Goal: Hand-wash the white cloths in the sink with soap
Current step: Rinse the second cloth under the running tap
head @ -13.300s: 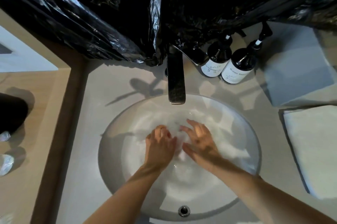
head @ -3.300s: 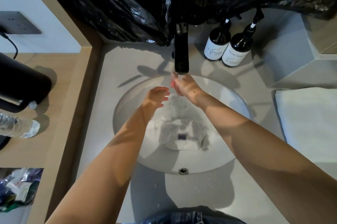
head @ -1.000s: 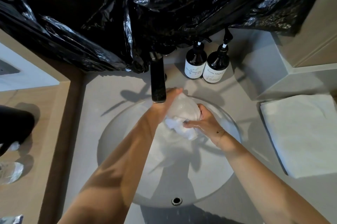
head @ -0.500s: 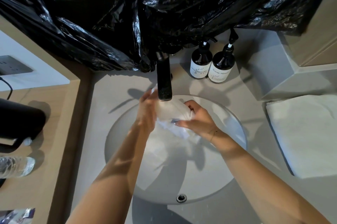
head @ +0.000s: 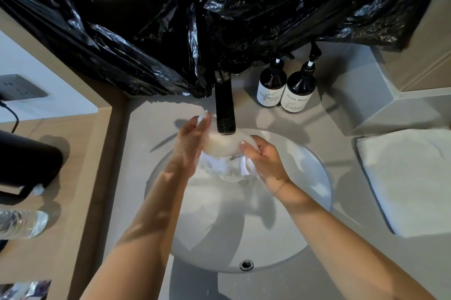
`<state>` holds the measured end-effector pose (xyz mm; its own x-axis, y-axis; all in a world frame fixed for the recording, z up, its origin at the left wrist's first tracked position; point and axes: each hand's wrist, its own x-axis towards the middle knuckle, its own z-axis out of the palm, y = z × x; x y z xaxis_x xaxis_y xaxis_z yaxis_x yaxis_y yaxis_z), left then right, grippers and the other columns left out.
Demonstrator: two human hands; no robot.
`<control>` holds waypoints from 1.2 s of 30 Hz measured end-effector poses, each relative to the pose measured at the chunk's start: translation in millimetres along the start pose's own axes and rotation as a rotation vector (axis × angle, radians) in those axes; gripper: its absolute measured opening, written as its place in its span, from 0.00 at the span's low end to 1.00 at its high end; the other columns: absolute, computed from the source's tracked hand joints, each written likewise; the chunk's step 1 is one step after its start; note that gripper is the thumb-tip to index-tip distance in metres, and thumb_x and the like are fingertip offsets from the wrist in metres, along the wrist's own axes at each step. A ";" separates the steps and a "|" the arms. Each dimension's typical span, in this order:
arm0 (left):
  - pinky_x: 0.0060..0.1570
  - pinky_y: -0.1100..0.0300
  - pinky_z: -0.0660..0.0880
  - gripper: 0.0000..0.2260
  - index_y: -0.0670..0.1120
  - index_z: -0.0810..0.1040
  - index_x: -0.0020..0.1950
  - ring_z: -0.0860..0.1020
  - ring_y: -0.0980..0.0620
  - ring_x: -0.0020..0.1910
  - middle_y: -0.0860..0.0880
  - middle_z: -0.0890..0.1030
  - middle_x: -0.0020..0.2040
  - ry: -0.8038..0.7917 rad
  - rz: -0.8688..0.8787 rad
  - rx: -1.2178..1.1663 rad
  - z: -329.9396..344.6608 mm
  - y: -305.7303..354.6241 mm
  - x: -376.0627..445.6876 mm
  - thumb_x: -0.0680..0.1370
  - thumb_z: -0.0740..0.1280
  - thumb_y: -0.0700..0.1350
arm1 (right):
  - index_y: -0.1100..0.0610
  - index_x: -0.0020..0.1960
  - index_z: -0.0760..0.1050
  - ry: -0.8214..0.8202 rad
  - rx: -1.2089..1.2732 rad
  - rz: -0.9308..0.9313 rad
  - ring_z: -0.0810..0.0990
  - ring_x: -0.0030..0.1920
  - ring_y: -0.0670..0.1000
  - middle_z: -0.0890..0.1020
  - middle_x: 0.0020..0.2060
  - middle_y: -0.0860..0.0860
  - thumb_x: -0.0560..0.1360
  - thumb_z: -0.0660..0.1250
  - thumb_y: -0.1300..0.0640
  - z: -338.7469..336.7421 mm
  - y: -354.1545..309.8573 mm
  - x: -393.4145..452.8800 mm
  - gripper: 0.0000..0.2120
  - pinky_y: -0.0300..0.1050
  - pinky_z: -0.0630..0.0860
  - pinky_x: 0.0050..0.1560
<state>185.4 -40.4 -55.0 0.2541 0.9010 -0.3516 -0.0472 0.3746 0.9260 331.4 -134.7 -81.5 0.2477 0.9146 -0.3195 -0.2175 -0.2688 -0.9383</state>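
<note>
Head view: left hand (head: 192, 139) curled around the left side of a white cloth (head: 220, 147), fingertips pinching an upper corner beside the spout. Right hand (head: 262, 159) gripping the right side of the same cloth, fingers bent over it, thin bracelet at the wrist. Cloth bunched and bulging into a rounded, wet-looking mass between both hands, held directly under the mouth of the black faucet (head: 225, 106), with crumpled folds hanging just below. Whether water is running: cannot tell. All of this above the back part of the round white sink (head: 314, 177), overflow hole at its near rim. More pale shapes down in the basin, too washed out to tell cloth from suds. Behind the faucet to the right, two dark pump bottles (head: 283, 87) with white labels, standing upright and touching each other on the grey desk (head: 146, 128). Folded white towel (head: 405, 180) flat on the desk at the far right. Crumpled black plastic sheeting (head: 219, 11) hanging across the wall above. At the left, on a wooden ledge, a clear water bottle (head: 23, 224) lying on its side, near a black object, with a wall socket above.
</note>
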 end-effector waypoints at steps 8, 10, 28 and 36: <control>0.50 0.70 0.73 0.19 0.46 0.69 0.66 0.76 0.59 0.53 0.51 0.77 0.57 -0.335 -0.084 0.373 -14.0 -29.6 -21.7 0.79 0.68 0.51 | 0.63 0.54 0.78 0.036 0.274 0.077 0.82 0.43 0.60 0.83 0.44 0.63 0.80 0.64 0.52 -8.9 -10.1 -7.0 0.14 0.53 0.78 0.47; 0.58 0.63 0.74 0.35 0.50 0.63 0.71 0.75 0.57 0.62 0.53 0.76 0.64 -0.392 -0.137 0.352 -15.6 -45.6 -23.8 0.69 0.75 0.56 | 0.65 0.62 0.76 0.002 0.317 0.076 0.80 0.54 0.66 0.79 0.55 0.69 0.79 0.64 0.47 -9.0 -14.1 -8.0 0.21 0.62 0.75 0.56; 0.52 0.52 0.77 0.26 0.54 0.78 0.51 0.80 0.51 0.48 0.56 0.81 0.46 -0.167 0.178 0.950 -12.6 -28.8 -19.1 0.62 0.69 0.70 | 0.63 0.36 0.74 0.276 -0.589 -0.138 0.71 0.27 0.44 0.76 0.28 0.50 0.76 0.68 0.46 -45.0 -66.1 -23.0 0.21 0.29 0.65 0.30; 0.48 0.54 0.76 0.20 0.54 0.76 0.53 0.78 0.49 0.46 0.55 0.79 0.46 -0.164 0.128 1.328 -34.6 -37.9 -21.3 0.68 0.70 0.65 | 0.62 0.49 0.80 -0.048 0.099 0.023 0.82 0.42 0.54 0.81 0.42 0.57 0.70 0.74 0.55 -51.4 -86.3 -7.7 0.13 0.45 0.76 0.46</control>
<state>148.3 -66.2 -87.4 0.4350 0.8419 -0.3194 0.8626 -0.2879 0.4159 396.8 -134.0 -4.8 0.1965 0.9228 -0.3314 -0.3155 -0.2605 -0.9125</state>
